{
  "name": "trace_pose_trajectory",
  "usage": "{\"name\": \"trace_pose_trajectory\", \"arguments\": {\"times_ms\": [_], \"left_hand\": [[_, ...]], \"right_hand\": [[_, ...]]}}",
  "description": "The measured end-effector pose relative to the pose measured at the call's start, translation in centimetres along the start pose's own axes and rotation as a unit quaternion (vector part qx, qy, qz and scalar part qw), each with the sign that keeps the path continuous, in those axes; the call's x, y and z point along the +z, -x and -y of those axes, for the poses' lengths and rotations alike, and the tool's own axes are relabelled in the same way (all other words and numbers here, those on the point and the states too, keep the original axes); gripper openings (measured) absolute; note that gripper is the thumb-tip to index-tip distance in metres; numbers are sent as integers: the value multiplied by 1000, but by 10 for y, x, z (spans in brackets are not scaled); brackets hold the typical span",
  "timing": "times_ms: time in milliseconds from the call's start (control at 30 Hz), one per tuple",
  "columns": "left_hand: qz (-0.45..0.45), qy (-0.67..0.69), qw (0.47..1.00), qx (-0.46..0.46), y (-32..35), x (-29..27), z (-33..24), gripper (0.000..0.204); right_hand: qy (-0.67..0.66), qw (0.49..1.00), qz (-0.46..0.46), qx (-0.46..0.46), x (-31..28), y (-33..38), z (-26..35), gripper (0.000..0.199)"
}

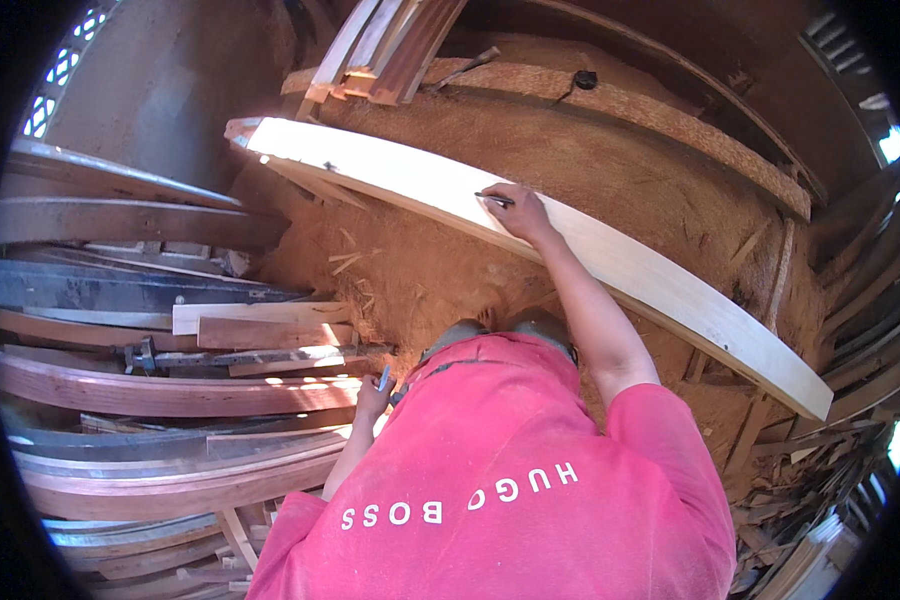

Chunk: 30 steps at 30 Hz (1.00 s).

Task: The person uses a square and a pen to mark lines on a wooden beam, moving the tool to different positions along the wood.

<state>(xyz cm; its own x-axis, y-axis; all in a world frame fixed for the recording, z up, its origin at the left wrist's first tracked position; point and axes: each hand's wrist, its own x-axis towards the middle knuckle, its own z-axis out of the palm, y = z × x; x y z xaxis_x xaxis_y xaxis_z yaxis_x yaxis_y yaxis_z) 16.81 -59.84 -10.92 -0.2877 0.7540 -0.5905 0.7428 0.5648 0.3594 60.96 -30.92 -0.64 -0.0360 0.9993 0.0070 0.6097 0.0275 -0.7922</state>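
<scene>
A long pale wooden board (400, 180) runs slantwise across the view, from far left to near right. My right hand (523, 214) rests on its upper face, fingers closed around a dark, slim pen or pencil (494, 199) whose tip is at the wood. Down by my left side, my left hand (372, 396) is closed on a small, narrow light-blue object (384, 378), too small to name. That hand is near the end of a reddish plank (190, 388); whether it touches the plank I cannot tell.
Many planks lie stacked at the left, with a bar clamp (142, 357) among them. Upright boards (385, 50) stand beyond the pale board. Sawdust (620, 170) covers the ground, where a long rough beam (660, 115) lies. Wood scraps (810, 480) are heaped at the near right.
</scene>
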Motion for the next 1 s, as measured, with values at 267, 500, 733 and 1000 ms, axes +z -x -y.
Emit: {"name": "trace_pose_trajectory", "arguments": {"times_ms": [267, 500, 733, 1000], "left_hand": [[-2, 21, 997, -76, -16, 1, 38, 61], [-235, 162, 958, -17, -66, -38, -80, 63], [-427, 343, 817, 183, -81, -175, -251, 39], [-333, 457, 793, 227, -133, -243, -394, 33]], "right_hand": [[38, 999, 30, 26, -45, 8, 1, 30], [-31, 977, -167, 131, -55, -13, -41, 43], [-166, 947, -89, 258, -39, -80, 6, 37], [-186, 936, 288, -77, 59, -186, 148, 45]]}}
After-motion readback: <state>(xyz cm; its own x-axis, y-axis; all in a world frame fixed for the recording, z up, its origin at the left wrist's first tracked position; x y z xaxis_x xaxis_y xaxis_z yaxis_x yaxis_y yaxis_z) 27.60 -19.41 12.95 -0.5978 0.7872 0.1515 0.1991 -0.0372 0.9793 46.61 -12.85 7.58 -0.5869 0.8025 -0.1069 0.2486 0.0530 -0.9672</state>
